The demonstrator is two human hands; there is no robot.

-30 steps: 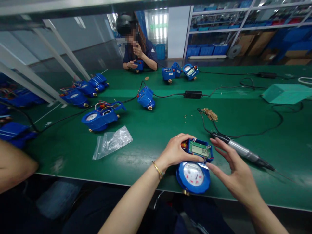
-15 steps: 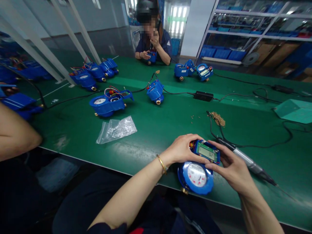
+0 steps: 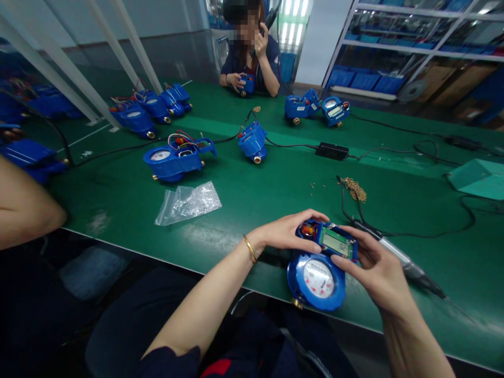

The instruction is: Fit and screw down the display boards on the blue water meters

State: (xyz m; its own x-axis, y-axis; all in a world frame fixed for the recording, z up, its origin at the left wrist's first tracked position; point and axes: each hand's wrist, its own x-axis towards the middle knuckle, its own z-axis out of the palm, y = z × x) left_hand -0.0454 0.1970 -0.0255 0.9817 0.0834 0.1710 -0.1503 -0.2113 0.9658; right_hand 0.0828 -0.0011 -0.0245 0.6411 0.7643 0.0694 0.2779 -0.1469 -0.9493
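Note:
A blue water meter (image 3: 333, 294) with a round dial stands near the table's front edge, its brass fitting pointing toward me. Its upper part is a case holding a green circuit board with a small LCD screen (image 3: 336, 242) and colored wires. My left hand (image 3: 289, 231) grips the case's left side, thumb along the near edge. From the right, my right hand (image 3: 374, 262) closes around the other side, its thumb by the screen. Beside that hand lies an electric screwdriver (image 3: 401, 257) with a black cord. A pile of small brass screws (image 3: 354, 190) sits farther back.
A clear plastic bag (image 3: 189, 203) and more blue meters (image 3: 173, 163) lie to the left. Black power adapter (image 3: 332, 151) and cables cross the middle. A green bin (image 3: 478, 178) stands at right. Across the table a co-worker (image 3: 252, 58) holds a meter; another person's arm (image 3: 27, 205) rests at left.
My left hand has shifted slightly left along the case, uncovering more of the wires at its left end. Across the table, the co-worker's raised hand now shows a dark tool.

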